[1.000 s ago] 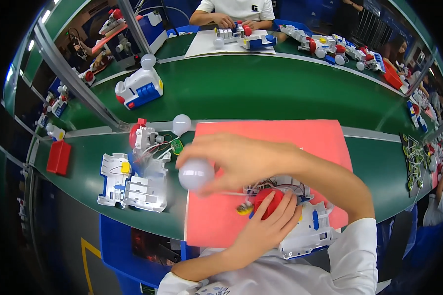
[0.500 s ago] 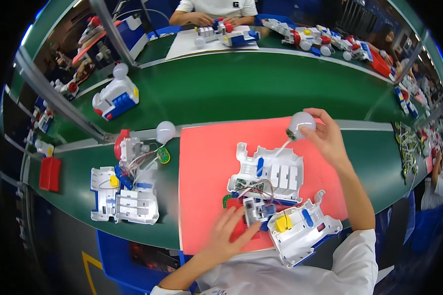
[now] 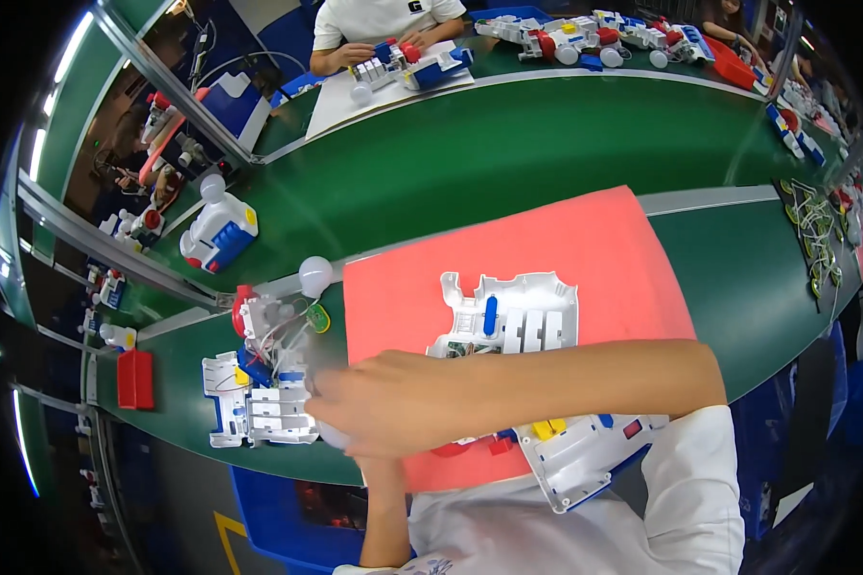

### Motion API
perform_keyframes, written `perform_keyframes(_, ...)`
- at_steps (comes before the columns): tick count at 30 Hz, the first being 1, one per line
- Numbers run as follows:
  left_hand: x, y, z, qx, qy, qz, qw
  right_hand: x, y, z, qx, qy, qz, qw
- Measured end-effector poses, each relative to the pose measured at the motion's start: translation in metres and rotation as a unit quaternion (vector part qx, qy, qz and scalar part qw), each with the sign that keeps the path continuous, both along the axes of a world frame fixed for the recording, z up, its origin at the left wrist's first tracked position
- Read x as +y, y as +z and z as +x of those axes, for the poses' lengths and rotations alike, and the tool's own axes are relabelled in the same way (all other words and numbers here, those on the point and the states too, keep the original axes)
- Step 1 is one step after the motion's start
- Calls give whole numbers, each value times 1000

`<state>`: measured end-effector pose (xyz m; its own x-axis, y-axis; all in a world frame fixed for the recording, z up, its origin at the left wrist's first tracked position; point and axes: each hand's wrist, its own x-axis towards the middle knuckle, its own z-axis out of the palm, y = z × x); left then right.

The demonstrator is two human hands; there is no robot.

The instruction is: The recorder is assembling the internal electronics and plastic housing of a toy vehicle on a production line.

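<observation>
My right arm reaches leftward across the pink mat, and my right hand (image 3: 393, 398) is over the mat's left edge, its fingertips smeared by motion. A round white lamp dome (image 3: 332, 435) shows partly beneath that hand, seemingly in its grasp. My left hand is hidden under the right one; only my left wrist (image 3: 384, 479) shows. Behind the right forearm lies an open white housing half (image 3: 547, 297) with battery slots and a blue strip. Nearer me is another white shell (image 3: 571, 470) with a yellow part. The wired module between them is mostly covered.
Left of the mat (image 3: 594, 240), a second opened white unit (image 3: 264, 417) lies with wires, a red part (image 3: 244, 316) and its own dome (image 3: 315, 276). A red bin (image 3: 135, 379) stands farther left. Beyond, a finished-looking unit (image 3: 221, 230) rests on the green belt. A co-worker (image 3: 388, 24) sits opposite.
My right hand has swung from the mat's far right to its left edge, crossing over my left hand. The dome now appears at the left. The view has turned, and the mat looks skewed.
</observation>
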<state>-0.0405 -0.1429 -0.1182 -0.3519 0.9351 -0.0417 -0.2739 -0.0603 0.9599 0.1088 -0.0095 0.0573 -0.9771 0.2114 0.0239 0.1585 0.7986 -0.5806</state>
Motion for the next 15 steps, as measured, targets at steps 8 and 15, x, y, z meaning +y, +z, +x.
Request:
perform_keyframes(8,23,49,12,-154,107,71,980,-47,-62,49,67,-90,360,926)
perform_keyframes(15,13,45,3,-231,106,80,964,28,-11,91,93,-144,-87,981)
